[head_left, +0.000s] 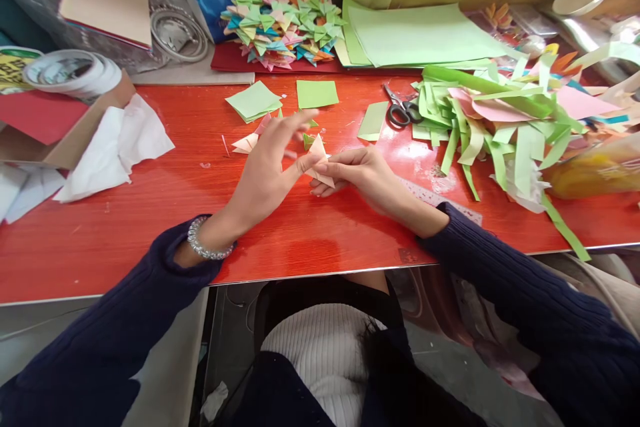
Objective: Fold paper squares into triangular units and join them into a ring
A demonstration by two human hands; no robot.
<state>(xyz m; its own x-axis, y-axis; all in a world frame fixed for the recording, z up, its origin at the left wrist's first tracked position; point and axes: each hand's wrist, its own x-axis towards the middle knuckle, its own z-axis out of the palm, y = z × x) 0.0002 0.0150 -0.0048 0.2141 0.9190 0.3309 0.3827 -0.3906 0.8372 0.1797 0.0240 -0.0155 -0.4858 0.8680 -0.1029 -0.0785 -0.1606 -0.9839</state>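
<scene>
A small piece of folded peach origami paper [317, 147] is pinched between the thumb and fingers of my right hand [373, 177], just above the red table. My left hand [263, 170] comes in from the other side with its fingers stretched out and apart. Its thumb tip touches the peach paper, or lies right against it. Behind the hands lie small folded green pieces, partly hidden. A peach and pink folded piece [246, 142] lies beside my left hand.
Pale green paper squares [254, 101], a green rectangle [317, 93] and a green strip [373, 121] lie beyond the hands. Black-handled scissors [400, 112] rest near a heap of paper strips [470, 107]. Folded paper stars [285, 27] stand at the back; a ruler [440, 199] lies under my right wrist.
</scene>
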